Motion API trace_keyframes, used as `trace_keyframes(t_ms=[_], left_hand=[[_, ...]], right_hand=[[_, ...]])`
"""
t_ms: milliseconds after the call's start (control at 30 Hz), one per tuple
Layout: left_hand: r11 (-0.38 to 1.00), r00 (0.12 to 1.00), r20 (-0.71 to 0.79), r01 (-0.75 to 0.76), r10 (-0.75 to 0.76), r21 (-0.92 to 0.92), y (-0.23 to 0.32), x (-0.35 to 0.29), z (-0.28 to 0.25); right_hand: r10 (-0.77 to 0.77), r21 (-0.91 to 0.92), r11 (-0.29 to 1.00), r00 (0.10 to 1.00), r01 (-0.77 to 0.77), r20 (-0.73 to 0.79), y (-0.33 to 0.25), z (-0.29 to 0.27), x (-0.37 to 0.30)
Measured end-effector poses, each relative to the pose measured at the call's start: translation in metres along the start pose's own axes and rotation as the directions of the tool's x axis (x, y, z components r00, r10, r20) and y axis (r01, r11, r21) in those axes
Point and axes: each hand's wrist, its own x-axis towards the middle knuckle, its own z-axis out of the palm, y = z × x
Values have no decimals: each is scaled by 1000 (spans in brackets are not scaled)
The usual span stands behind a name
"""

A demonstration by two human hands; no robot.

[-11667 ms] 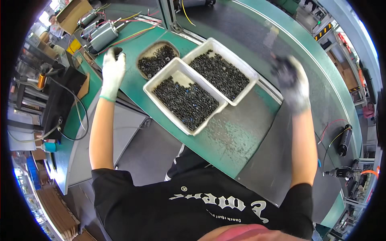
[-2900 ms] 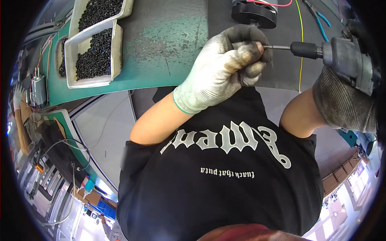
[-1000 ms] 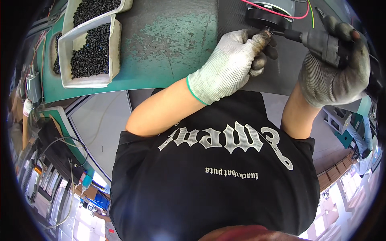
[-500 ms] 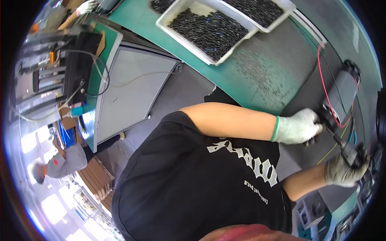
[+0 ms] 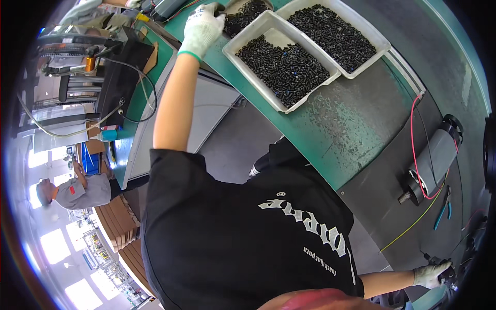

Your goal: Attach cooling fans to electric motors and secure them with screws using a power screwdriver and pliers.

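Observation:
My left hand (image 5: 202, 30), in a white knit glove with a green cuff, reaches to a small tray (image 5: 268, 4) of black ring-like parts at the table's far left. Its fingers are drawn together at the parts; whatever they hold is hidden. At the lower right, my gloved right hand (image 5: 432, 275) is closed around a dark power driver (image 5: 445, 277), partly hidden by the hand. A grey cylindrical motor (image 5: 436, 155) with black ends, a threaded shaft and red and black wires lies at the right, apart from both hands.
Two white bins (image 5: 305, 98) of small black parts stand on the worn green table (image 5: 336, 139). Blue-handled pliers (image 5: 443, 211) and a yellow-green wire (image 5: 400, 236) lie near the motor. A person in grey (image 5: 85, 192) is at the left; another person's arm shows at the upper left.
My left hand has left the motor's shaft end and swung far left to the small tray. My right hand has drawn the power driver away from the motor, toward the lower edge.

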Motion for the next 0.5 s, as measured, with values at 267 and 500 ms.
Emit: trace_keyframes(t_ms=[267,500], left_hand=[[996,978,198,-60,71,-58,-47,25,40],[958,934,220,-284,282,-21,-64,61,50]], right_hand=[[2,-68,998,990,-12,-144,-38,7,-26],[-653,-378,712,756,592,-47,-88,37,-51]])
